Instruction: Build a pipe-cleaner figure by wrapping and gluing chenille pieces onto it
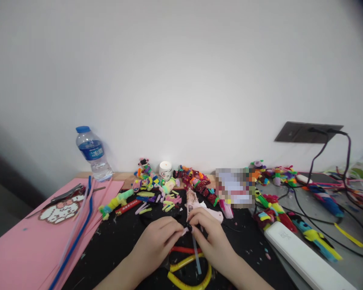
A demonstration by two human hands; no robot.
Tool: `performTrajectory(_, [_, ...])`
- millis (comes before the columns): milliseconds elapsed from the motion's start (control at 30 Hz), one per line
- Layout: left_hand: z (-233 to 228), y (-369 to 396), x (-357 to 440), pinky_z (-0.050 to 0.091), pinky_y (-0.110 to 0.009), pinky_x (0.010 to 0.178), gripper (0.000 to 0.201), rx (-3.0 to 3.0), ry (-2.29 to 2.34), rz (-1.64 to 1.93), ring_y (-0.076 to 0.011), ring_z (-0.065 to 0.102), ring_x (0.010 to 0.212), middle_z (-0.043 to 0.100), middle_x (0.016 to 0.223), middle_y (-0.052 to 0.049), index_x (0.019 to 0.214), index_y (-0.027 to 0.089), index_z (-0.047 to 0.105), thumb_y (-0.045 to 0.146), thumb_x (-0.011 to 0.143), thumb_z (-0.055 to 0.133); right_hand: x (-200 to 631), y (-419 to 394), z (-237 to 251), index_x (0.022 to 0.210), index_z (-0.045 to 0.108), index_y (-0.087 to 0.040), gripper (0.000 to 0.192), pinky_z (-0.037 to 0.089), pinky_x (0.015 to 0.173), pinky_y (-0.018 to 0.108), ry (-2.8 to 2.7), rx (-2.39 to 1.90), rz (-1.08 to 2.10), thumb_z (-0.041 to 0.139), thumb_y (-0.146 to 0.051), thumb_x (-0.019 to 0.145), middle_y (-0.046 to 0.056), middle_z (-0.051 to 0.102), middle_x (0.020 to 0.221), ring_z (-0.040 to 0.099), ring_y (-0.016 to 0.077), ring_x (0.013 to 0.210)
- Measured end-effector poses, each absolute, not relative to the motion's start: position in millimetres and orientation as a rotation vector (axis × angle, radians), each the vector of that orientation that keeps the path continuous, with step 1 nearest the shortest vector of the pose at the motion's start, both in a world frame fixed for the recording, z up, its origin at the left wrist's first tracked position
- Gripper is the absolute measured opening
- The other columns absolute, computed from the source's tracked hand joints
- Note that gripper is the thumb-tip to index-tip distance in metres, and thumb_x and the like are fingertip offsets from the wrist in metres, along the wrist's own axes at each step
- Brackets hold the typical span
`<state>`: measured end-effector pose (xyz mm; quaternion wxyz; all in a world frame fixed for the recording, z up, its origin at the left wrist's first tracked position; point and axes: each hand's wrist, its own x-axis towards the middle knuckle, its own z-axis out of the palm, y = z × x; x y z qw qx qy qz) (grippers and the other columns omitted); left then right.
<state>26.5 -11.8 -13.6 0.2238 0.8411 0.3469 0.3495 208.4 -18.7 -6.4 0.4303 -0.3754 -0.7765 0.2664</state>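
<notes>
My left hand (157,243) and my right hand (213,237) meet over the black mat (109,251), both with fingers pinched. Between their fingertips is a small pink and black piece (186,230), too small to make out fully. Just beyond the right hand lies a pale pink glue gun (213,212), partly covered by the fingers. A translucent glue stick (197,257) sticks out below the hands. Under and in front of them rest a curved yellow strip (196,286) and a red strip (186,250).
Several pipe-cleaner figures (201,185) and short cut pieces (145,207) lie along the back, beside a white tub (165,171). A water bottle (93,153) leans on the wall. Pink sheets (9,257) fill the left; a white power bank (302,255) and black cables (299,213) lie right.
</notes>
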Motion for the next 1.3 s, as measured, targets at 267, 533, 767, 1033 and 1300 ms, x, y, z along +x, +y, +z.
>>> performTrajectory(267, [-10, -12, 26, 0.041, -0.02, 0.066, 0.017, 2.128, 1.019, 0.934, -0.0131, 0.056, 0.07, 0.06, 0.074, -0.001, 0.081, 0.018, 0.061, 0.017, 0.087, 0.046, 210, -18, -9, 0.077, 0.051, -0.019, 0.016, 0.044, 0.073, 0.028, -1.924, -0.939, 0.653, 0.043, -0.007, 0.084, 0.004, 0.055, 0.084, 0.054, 0.0161, 0.081])
performTrajectory(533, [-9, -13, 28, 0.038, -0.02, 0.06, 0.018, 2.116, 1.078, 0.901, -0.012, 0.053, 0.063, 0.055, 0.065, 0.001, 0.071, 0.017, 0.058, 0.016, 0.085, 0.046, 210, -19, -7, 0.079, 0.052, -0.019, 0.015, 0.043, 0.073, 0.029, -1.962, -0.943, 0.637, 0.043, -0.008, 0.085, 0.005, 0.054, 0.085, 0.053, 0.0167, 0.082])
performTrajectory(767, [-7, -15, 29, 0.037, -0.02, 0.06, 0.018, 2.062, 1.09, 0.925, -0.0122, 0.052, 0.063, 0.056, 0.067, 0.0, 0.072, 0.016, 0.059, 0.019, 0.085, 0.047, 211, -18, -9, 0.077, 0.049, -0.019, 0.015, 0.042, 0.073, 0.027, -1.947, -0.958, 0.617, 0.043, -0.007, 0.084, 0.004, 0.053, 0.085, 0.052, 0.0158, 0.082])
performTrajectory(1033, [-9, -12, 31, 0.036, -0.019, 0.051, 0.018, 1.768, 1.065, 0.865, -0.0101, 0.048, 0.052, 0.053, 0.061, 0.002, 0.077, 0.014, 0.062, 0.027, 0.083, 0.052, 210, -21, -8, 0.076, 0.048, -0.019, 0.015, 0.041, 0.071, 0.026, -1.924, -0.943, 0.645, 0.042, -0.008, 0.085, 0.004, 0.054, 0.085, 0.053, 0.0153, 0.08])
performTrajectory(1300, [-17, -13, 33, 0.035, -0.018, 0.045, 0.02, 1.534, 0.991, 0.888, -0.0073, 0.045, 0.043, 0.049, 0.055, 0.004, 0.074, 0.013, 0.059, 0.03, 0.082, 0.054, 209, -21, -6, 0.075, 0.047, -0.018, 0.015, 0.041, 0.071, 0.025, -1.946, -0.922, 0.672, 0.041, -0.008, 0.085, 0.004, 0.053, 0.085, 0.052, 0.0148, 0.08])
